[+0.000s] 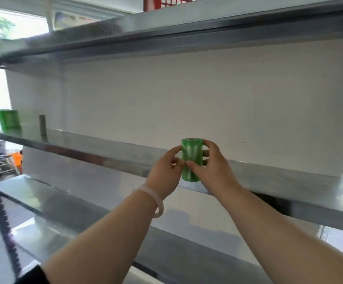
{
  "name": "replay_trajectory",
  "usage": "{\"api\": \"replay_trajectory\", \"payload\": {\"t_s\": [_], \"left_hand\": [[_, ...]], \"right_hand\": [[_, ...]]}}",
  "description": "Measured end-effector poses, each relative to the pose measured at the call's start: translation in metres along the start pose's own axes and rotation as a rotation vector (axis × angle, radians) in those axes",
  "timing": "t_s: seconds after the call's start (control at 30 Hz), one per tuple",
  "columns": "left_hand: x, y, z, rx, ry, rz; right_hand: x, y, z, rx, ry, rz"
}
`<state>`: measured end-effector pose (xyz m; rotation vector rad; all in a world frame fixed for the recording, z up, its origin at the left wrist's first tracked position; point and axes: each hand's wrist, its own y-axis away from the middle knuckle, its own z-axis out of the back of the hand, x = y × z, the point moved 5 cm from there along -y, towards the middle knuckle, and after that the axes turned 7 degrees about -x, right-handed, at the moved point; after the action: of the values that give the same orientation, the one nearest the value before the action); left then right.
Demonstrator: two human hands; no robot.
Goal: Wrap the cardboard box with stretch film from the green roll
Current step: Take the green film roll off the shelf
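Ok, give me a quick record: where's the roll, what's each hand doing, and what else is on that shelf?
roll: green roll, upright, held in front of the metal shelf
left hand: left hand holds the roll's left side, fingertips at its front
right hand: right hand has its grip round the right side, thumb across the front
film: no sheet visibly drawn out
shelf, far left: green block, blurred, contents unclear
beside it, apart: grey tube, standing upright
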<state>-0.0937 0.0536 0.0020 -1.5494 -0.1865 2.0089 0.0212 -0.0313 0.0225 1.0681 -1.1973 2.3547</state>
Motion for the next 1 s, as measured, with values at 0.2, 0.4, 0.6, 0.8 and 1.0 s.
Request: {"api": "replay_trajectory", "payload": {"t_s": [0.2,0.4,0.6,0.8,1.0], "left_hand": [[0.047,0.064,0.124,-0.14,-0.042,0.068],[0.095,0.174,0.272,-0.303,-0.037,0.288],[0.143,0.319,0.421,-0.532,-0.03,0.476],[0.168,0.419,0.539,-0.733,-0.068,0.59],[0.189,0.455,0.611,-0.805,-0.204,0.605]], "right_hand": [[0.068,0.073,-0.105,0.177,-0.125,0.072],[0.148,0.189,-0.21,0.411,-0.288,0.098],[0.232,0.345,-0.307,0.713,-0.453,0.012],[0.319,0.446,-0.373,0.936,-0.51,0.048],[0.369,0.49,-0.433,1.107,-0.547,0.02]]}}
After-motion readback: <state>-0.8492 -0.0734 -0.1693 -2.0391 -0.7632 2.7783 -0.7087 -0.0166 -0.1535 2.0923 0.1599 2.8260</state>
